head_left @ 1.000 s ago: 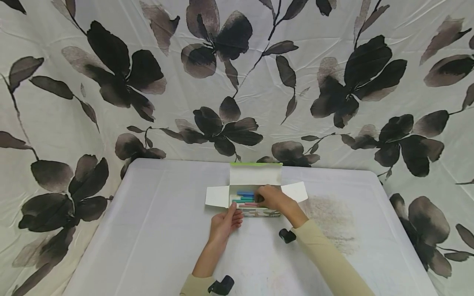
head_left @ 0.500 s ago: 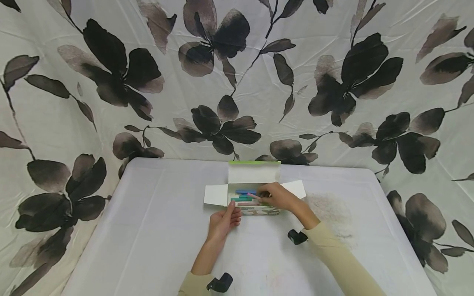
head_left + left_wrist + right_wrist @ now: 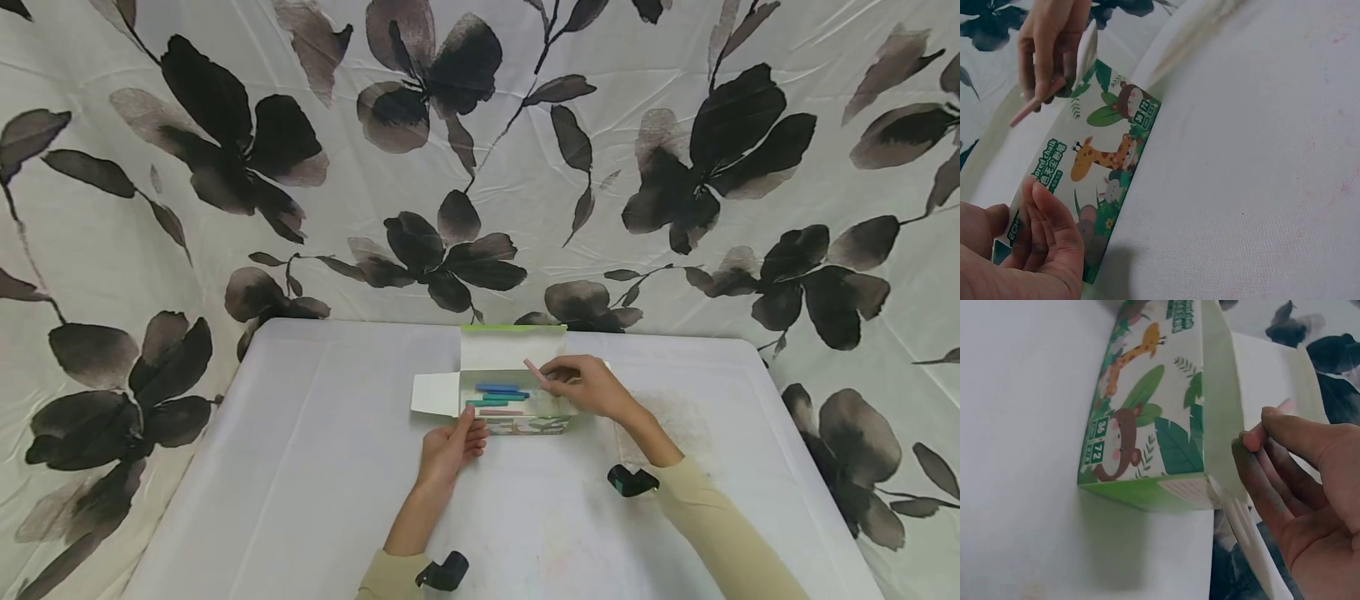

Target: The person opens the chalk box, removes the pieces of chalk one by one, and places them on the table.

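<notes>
One slim pink chalk stick [image 3: 534, 371] sits pinched, tilted, between thumb and fingers of the right hand [image 3: 588, 386], above the right half of the open, animal-printed white-and-green cardboard box [image 3: 525, 426]. Step, I judge: unloading; next calls for a light pinch, carried clear of the box. Right forearm slants in from its near right. I read the left hand [image 3: 447, 454] as gripping its near wall, thumb at the rim.

Chalk box [image 3: 1147, 403] partly beyond the right wrist view's top edge, its small print [image 3: 1090, 429] illegible.
</notes>
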`<control>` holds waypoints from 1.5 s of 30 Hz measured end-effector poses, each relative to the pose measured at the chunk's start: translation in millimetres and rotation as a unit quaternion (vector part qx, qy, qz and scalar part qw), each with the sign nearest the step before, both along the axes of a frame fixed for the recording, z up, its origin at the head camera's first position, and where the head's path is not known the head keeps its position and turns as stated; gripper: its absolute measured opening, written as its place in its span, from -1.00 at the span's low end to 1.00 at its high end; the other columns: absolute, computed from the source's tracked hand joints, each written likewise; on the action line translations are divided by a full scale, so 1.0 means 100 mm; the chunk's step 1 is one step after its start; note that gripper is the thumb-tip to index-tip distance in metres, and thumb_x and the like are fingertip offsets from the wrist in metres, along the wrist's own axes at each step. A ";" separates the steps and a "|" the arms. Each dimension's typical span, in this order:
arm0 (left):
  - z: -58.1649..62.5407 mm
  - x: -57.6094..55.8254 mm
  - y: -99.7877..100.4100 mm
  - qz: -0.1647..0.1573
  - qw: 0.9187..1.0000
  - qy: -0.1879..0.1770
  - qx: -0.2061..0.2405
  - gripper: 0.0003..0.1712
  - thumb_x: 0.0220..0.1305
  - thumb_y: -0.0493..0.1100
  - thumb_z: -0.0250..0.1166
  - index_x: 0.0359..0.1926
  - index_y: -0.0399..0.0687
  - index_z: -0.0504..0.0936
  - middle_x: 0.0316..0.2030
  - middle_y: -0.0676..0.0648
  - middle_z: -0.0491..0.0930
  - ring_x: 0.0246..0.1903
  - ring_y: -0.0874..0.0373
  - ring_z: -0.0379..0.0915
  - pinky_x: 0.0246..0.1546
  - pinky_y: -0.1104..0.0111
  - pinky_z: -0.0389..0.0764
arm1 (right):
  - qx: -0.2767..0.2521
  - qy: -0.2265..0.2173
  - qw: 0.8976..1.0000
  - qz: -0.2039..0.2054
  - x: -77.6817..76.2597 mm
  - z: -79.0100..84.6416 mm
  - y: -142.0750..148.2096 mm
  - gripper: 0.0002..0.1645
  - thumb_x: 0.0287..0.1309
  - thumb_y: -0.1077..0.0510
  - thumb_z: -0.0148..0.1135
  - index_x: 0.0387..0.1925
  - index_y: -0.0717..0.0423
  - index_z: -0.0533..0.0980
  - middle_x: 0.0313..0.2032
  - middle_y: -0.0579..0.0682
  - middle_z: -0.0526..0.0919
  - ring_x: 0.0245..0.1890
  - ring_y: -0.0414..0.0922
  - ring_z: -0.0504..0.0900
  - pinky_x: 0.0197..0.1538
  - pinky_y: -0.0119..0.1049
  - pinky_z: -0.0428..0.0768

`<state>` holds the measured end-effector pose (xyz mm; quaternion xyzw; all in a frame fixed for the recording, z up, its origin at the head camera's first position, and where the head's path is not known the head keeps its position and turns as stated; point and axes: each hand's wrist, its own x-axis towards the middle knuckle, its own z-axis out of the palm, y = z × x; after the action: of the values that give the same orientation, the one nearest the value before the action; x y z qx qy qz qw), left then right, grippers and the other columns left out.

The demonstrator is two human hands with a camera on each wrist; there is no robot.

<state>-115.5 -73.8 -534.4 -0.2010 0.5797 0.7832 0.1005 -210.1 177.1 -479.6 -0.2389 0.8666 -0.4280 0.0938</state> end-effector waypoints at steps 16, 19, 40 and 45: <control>0.02 0.01 -0.02 -0.002 1.000 -0.003 -0.001 -0.35 0.51 0.12 0.24 -0.01 -0.54 0.62 -0.30 -0.13 0.75 -0.42 0.29 0.58 -0.36 0.51 0.68 | -0.129 -0.088 0.982 -0.106 0.03 0.17 0.45 -0.56 0.40 0.19 0.32 0.19 0.37 0.54 -0.01 0.32 0.70 -0.14 -0.05 0.77 0.01 -0.19 0.74; 0.02 0.01 -0.03 -0.005 1.000 -0.003 -0.004 -0.34 0.51 0.13 0.24 0.00 -0.54 0.62 -0.29 -0.13 0.74 -0.41 0.28 0.58 -0.35 0.51 0.68 | -0.151 -0.100 0.974 -0.132 0.05 0.17 0.54 -0.52 0.41 0.19 0.31 0.24 0.39 0.50 0.03 0.35 0.67 -0.15 -0.18 0.76 0.06 -0.27 0.72; 0.00 0.00 -0.02 -0.007 1.000 -0.003 -0.006 -0.36 0.52 0.11 0.23 -0.01 -0.53 0.62 -0.28 -0.14 0.74 -0.41 0.28 0.59 -0.35 0.51 0.68 | -0.149 -0.144 0.943 -0.261 0.33 -0.21 1.03 -0.36 0.42 0.03 0.32 0.31 0.41 0.43 -0.10 0.01 0.75 -0.17 -0.29 0.72 0.06 -0.35 0.70; 0.00 0.00 -0.02 -0.009 1.000 -0.004 -0.008 -0.36 0.52 0.12 0.23 0.00 -0.53 0.63 -0.29 -0.12 0.74 -0.41 0.29 0.59 -0.34 0.51 0.69 | -0.105 -0.153 0.939 -0.288 0.40 -0.35 1.07 -0.36 0.41 -0.01 0.33 0.29 0.36 0.47 -0.09 0.02 0.76 -0.13 -0.22 0.72 0.03 -0.34 0.69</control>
<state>-115.7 -75.4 -534.2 -0.1998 0.5873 0.7769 0.1078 -169.6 284.1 -514.8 0.0811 0.8239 -0.5563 0.0722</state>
